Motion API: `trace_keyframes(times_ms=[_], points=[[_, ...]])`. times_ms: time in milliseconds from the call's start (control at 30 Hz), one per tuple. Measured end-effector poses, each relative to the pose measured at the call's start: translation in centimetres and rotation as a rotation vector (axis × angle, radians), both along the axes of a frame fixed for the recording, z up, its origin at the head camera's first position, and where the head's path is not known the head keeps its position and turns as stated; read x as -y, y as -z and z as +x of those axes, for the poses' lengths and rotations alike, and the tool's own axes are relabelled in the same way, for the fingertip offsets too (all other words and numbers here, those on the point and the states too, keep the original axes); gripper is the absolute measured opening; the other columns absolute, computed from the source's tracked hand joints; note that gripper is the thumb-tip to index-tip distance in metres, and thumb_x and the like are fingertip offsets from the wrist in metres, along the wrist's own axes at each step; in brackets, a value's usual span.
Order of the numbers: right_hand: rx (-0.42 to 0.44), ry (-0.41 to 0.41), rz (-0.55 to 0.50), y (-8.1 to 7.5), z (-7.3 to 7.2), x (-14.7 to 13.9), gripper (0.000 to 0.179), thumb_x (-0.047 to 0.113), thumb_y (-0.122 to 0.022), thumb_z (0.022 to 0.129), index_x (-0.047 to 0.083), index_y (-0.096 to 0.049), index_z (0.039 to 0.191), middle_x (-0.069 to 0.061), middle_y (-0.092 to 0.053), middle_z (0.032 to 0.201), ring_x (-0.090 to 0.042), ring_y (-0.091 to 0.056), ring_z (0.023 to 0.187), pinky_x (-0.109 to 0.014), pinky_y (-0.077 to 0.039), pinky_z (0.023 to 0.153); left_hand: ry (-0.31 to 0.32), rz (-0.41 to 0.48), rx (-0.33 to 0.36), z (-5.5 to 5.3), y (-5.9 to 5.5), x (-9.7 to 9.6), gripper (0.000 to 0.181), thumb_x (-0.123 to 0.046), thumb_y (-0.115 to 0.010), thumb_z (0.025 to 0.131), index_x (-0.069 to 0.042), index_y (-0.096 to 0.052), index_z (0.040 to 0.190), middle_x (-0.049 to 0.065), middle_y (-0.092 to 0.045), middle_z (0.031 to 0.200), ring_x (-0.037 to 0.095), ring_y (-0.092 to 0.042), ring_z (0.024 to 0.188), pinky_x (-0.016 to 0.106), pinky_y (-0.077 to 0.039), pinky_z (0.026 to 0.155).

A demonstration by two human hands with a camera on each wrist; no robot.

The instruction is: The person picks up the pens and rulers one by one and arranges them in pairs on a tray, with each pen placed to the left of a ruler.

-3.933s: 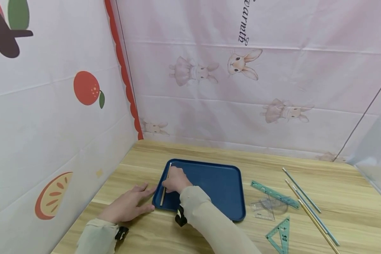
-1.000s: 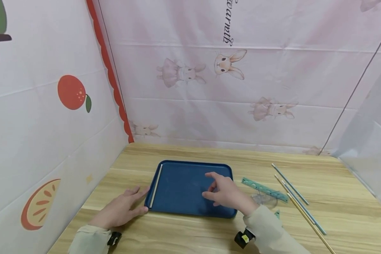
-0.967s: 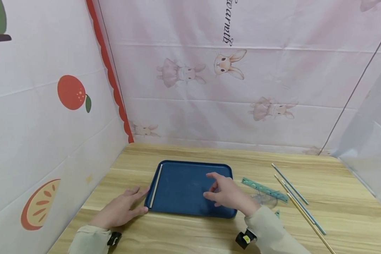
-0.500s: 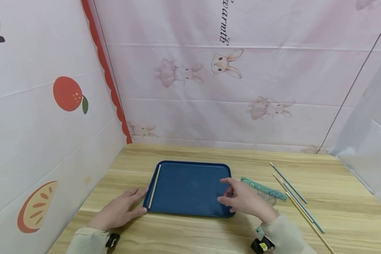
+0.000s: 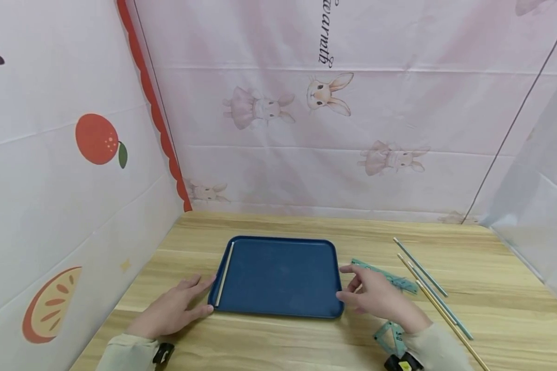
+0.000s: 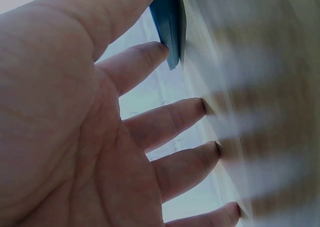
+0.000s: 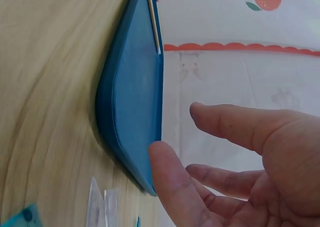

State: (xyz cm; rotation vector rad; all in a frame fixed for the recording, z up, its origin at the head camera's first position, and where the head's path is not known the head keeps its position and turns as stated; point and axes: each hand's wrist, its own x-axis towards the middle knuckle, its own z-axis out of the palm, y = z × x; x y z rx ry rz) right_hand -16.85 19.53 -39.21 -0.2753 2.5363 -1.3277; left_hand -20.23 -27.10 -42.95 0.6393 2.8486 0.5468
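A dark blue tray (image 5: 283,278) lies flat on the table. Along its left side rests a thin pale pencil-like stick (image 5: 225,273), whose white end shows in the right wrist view. My left hand (image 5: 171,306) is spread on the table at the tray's left; in the left wrist view its fingers are apart and the thumb and index finger meet the tray's rim (image 6: 169,27). By the tray's right rim is my right hand (image 5: 376,293), holding nothing, thumb and index finger extended toward the edge. Whether those fingertips touch the rim I cannot tell.
Right of the tray lie a green ruler (image 5: 401,283), partly behind my right hand, and a green set square (image 5: 390,337) beside the right wrist. Clear plastic pieces (image 7: 95,207) show in the right wrist view. Farther right are several thin blue (image 5: 420,265) and yellow sticks (image 5: 438,304).
Earlier my right hand was at the stick on the tray's left side; it has since moved right across the tray to the right rim. My left hand has stayed at the left rim.
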Motion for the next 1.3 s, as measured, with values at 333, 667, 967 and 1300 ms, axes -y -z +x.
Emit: trace_keyframes(times_ms=[333, 667, 967, 1300], points=[[-0.034, 0.022, 0.007, 0.0, -0.5, -2.2, 0.067, 0.023, -0.076, 0.102, -0.007, -0.047, 0.155, -0.012, -0.067, 0.106, -0.025, -0.073, 0.082, -0.038, -0.066, 0.068, 0.005, 0.002, 0.011, -0.2, 0.1, 0.1, 0.079, -0.053, -0.068, 0.102, -0.015, -0.042, 0.167, 0.038, -0.039, 0.165, 0.065, -0.045, 0.144, 0.077, -0.045, 0.109], [-0.113, 0.071, 0.138, -0.7, -1.3, -5.2, 0.06, 0.027, -0.074, 0.103, -0.005, -0.055, 0.15, -0.01, -0.072, 0.11, -0.021, -0.072, 0.089, -0.033, -0.059, 0.068, 0.009, -0.002, -0.008, -0.1, 0.1, 0.2, 0.079, -0.053, -0.068, 0.102, -0.014, -0.042, 0.166, 0.039, -0.04, 0.163, 0.065, -0.046, 0.143, 0.077, -0.046, 0.108], [-0.19, 0.151, 0.255, -0.9, -1.6, -8.5, 0.055, 0.028, -0.073, 0.104, -0.005, -0.059, 0.146, -0.012, -0.074, 0.111, -0.021, -0.072, 0.093, -0.031, -0.057, 0.072, 0.008, -0.008, 0.0, 0.0, 0.1, 0.0, 0.079, -0.053, -0.068, 0.102, -0.015, -0.042, 0.166, 0.038, -0.04, 0.164, 0.063, -0.046, 0.145, 0.076, -0.046, 0.109], [-0.221, 0.154, 0.324, 0.1, -2.3, -10.3, 0.049, 0.02, -0.074, 0.103, -0.009, -0.061, 0.14, -0.021, -0.072, 0.114, -0.032, -0.073, 0.101, -0.05, -0.062, 0.084, 0.006, -0.01, 0.0, -0.2, 0.3, 0.1, 0.08, -0.054, -0.068, 0.102, -0.014, -0.043, 0.166, 0.038, -0.041, 0.163, 0.065, -0.045, 0.144, 0.077, -0.046, 0.108]])
